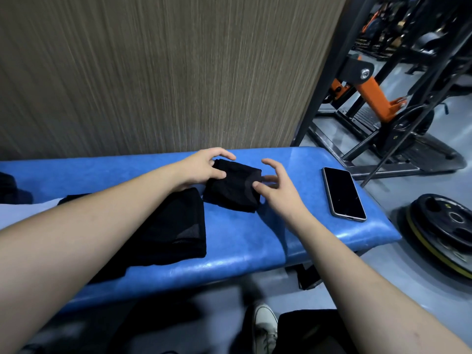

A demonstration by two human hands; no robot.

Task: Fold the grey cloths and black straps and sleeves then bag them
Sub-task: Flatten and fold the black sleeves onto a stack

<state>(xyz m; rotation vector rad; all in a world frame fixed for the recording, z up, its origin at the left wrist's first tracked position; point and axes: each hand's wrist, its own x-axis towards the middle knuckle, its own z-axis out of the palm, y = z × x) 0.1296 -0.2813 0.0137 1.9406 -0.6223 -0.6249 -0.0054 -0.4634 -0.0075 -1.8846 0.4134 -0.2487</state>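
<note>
A small folded black sleeve [233, 186] lies on the blue padded bench [255, 241]. My left hand [204, 167] grips its far left corner, thumb on top and fingers curled over the edge. My right hand [275, 185] hovers at the sleeve's right edge with fingers spread and curved, the thumb tip touching the fabric. A larger folded black mesh piece [176, 231] rests on the bench nearer me, partly under my left forearm.
A black phone [343, 194] lies face up near the bench's right end. Weight plates [444, 228] sit on the floor to the right, with a black and orange gym machine [370, 93] behind. A wood-grain wall [166, 72] backs the bench. Dark fabric [10, 185] shows at far left.
</note>
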